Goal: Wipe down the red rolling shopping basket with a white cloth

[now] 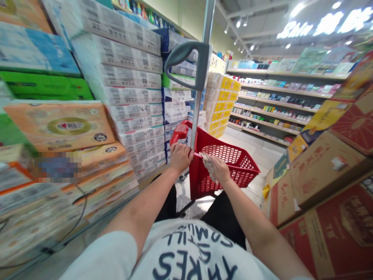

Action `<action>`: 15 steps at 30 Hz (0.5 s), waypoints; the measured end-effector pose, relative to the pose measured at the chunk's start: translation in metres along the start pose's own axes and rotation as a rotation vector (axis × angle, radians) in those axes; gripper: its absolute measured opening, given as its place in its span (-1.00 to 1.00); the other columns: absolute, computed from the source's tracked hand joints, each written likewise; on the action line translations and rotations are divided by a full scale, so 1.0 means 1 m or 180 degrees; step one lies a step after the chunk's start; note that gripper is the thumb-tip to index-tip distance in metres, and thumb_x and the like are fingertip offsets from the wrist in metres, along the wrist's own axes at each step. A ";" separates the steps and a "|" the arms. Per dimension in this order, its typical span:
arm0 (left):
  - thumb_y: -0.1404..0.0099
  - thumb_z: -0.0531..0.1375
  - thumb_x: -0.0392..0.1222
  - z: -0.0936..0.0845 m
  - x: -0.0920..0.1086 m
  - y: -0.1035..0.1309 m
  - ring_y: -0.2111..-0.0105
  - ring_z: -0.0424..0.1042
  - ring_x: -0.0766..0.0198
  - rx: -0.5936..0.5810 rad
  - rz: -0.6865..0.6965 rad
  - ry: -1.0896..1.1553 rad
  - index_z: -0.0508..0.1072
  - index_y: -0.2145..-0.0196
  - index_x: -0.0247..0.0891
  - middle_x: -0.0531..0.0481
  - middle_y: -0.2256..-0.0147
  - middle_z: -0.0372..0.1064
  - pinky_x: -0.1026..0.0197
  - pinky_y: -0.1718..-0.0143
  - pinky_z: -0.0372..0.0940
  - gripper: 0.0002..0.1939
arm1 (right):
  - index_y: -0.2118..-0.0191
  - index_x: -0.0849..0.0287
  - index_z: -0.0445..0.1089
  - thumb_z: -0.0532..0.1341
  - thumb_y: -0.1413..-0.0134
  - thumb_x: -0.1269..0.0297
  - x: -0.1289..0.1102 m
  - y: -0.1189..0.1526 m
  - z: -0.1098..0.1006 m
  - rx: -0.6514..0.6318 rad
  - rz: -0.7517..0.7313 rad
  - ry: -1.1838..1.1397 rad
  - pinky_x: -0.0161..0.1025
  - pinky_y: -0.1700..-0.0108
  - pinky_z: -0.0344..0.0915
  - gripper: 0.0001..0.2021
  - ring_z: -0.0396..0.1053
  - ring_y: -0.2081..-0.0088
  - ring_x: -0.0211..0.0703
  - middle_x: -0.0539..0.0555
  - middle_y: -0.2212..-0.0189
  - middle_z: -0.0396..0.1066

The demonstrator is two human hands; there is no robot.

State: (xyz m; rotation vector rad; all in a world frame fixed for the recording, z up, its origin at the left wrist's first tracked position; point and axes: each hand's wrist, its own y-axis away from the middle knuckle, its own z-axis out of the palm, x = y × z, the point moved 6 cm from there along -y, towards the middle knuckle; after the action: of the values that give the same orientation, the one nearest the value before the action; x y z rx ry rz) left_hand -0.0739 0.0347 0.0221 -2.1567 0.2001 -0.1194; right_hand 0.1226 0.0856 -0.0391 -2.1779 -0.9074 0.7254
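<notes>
While the red cart (198,182), between stacked packs (132,70) and cardboard boxes (320,171), was grasped at its near rim by the left hand (181,157) beside the metal pole (196,120), a pale cloth (208,167) was clasped against that rim by the right hand (220,170). For what seemed a wipe, the cloth was best spread flat and drawn evenly, with the left grip held firm.

Pole (209,19): upper end cut off by the top edge. Cloth (208,166): partly hidden by the right hand (220,170). Pixelated patch (57,167): contents unreadable. Shelf goods (281,84): too small to identify.
</notes>
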 end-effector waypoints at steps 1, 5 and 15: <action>-0.38 0.03 -0.08 0.000 0.000 0.000 0.15 0.28 0.03 0.0002 0.0000 -0.0003 0.45 0.34 -0.22 -0.12 0.29 0.40 -0.07 -0.07 0.07 -0.74 | -0.08 0.13 0.37 -0.06 -0.30 0.30 -0.003 0.001 -0.001 0.0164 0.0025 -0.0058 -0.13 -0.10 0.29 -0.63 0.35 -0.02 -0.13 0.14 0.04 0.43; -0.38 0.03 -0.10 -0.001 0.000 0.000 0.15 0.29 0.03 -0.0002 -0.0002 0.0049 0.45 0.34 -0.22 -0.13 0.29 0.41 -0.07 -0.07 0.07 -0.74 | -0.03 0.13 0.39 -0.07 -0.30 0.29 -0.007 -0.007 -0.020 0.0757 0.0370 -0.0211 -0.13 -0.11 0.29 -0.64 0.36 -0.01 -0.15 0.14 0.06 0.43; -0.37 0.04 -0.09 0.000 -0.001 0.000 0.15 0.27 0.02 -0.0003 -0.0016 0.0057 0.45 0.33 -0.22 -0.13 0.30 0.41 -0.09 -0.07 0.06 -0.75 | -0.26 0.21 0.11 -0.12 -0.33 0.26 -0.014 -0.027 -0.041 0.1217 0.0312 0.0047 0.06 -0.20 0.17 -0.56 0.13 -0.21 -0.01 0.32 -0.14 0.19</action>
State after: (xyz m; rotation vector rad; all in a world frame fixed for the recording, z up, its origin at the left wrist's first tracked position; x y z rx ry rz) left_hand -0.0746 0.0343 0.0220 -2.1579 0.2051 -0.1416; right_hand 0.1322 0.0751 0.0102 -1.8929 -0.5993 0.8520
